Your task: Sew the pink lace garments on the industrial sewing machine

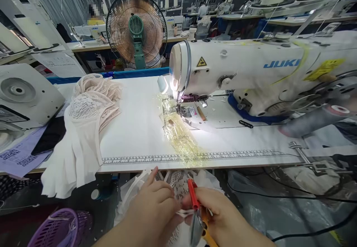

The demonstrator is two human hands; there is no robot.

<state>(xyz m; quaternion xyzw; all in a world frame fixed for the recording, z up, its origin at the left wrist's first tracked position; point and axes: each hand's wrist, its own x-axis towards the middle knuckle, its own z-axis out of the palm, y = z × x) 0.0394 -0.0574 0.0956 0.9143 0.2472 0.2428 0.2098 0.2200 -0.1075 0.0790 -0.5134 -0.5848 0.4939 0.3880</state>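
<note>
At the front edge of the desk (136, 128), pinched pale lace fabric (182, 188) between left hand (156, 204) and right hand (216, 210), both mostly curled closed; gripped a red-ended tool (193, 197) in the right, lengthwise forward, red end toward the desk. Faced a lit sewing machine (242, 61) beyond.

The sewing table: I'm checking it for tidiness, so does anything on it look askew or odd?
Yes: a yellowish see-through strip stands out. It is wrinkled and slants across the white tabletop beside the sewing machine, overlapping part of the printed ruler, where the surrounding surface looks smooth.
</note>
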